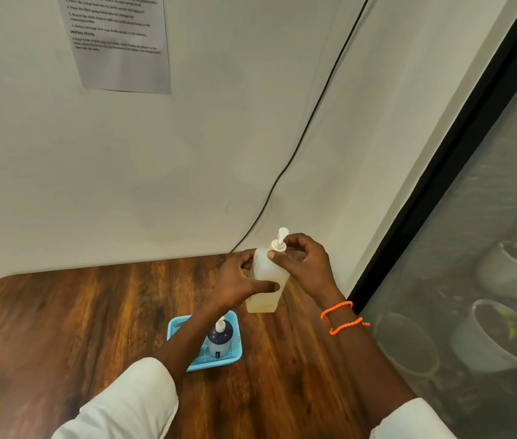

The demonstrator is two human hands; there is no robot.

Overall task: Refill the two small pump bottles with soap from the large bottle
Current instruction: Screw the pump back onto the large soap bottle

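A large translucent bottle (266,280) of pale yellow soap stands upright near the back of the wooden table (76,312), with a white pump head (279,240) on top. My left hand (241,277) grips the bottle's body from the left. My right hand (301,264) pinches the pump collar at the bottle's neck, thumb in front. One small pump bottle (220,339), dark blue above and pale below, stands in a light blue basket (236,353) near me. My left forearm hides part of the basket, and I see no second small bottle.
A white wall runs behind the table with a printed sheet (120,42) taped high up and a black cable (298,141) dropping to the table's back edge. A dark-framed glass pane (441,191) closes off the right side, with plant pots behind it.
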